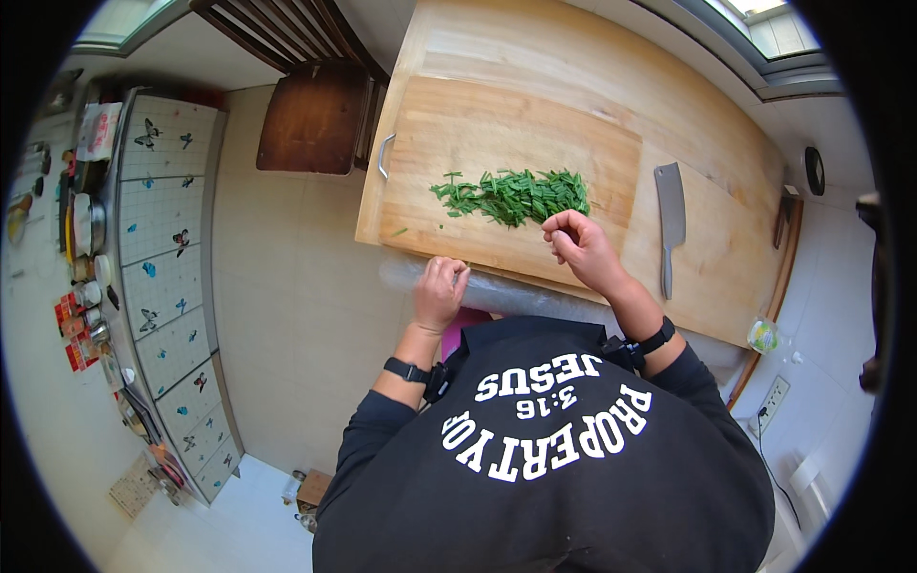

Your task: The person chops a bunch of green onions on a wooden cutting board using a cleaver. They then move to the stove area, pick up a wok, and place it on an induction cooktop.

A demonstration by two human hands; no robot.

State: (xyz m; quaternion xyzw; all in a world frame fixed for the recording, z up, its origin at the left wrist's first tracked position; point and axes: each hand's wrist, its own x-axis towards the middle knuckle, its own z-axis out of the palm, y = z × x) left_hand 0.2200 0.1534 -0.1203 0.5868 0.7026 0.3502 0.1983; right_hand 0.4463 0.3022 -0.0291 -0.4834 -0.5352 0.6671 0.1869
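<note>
Chopped green leaves or stalks [526, 195] lie in a long heap on a wooden cutting board [501, 118]. My right hand [584, 247] hovers at the near right edge of the heap, fingers curled and thumb close to the index finger; whether something small is between them cannot be told. My left hand [439, 290] is at the board's near edge, its fingertips bent together near a tiny yellowish-green bit. To the right of the board, a cleaver [670, 222] with a metal handle rests on the wooden table, its handle towards me.
The board lies on a wooden table [716, 179] with a metal handle [385, 156] at its left. Clear plastic [501, 292] hangs along the near edge. A wooden chair [311, 118] stands left, beyond it a butterfly-patterned cabinet [168, 215]. A small plastic-wrapped item [763, 335] sits at the right corner.
</note>
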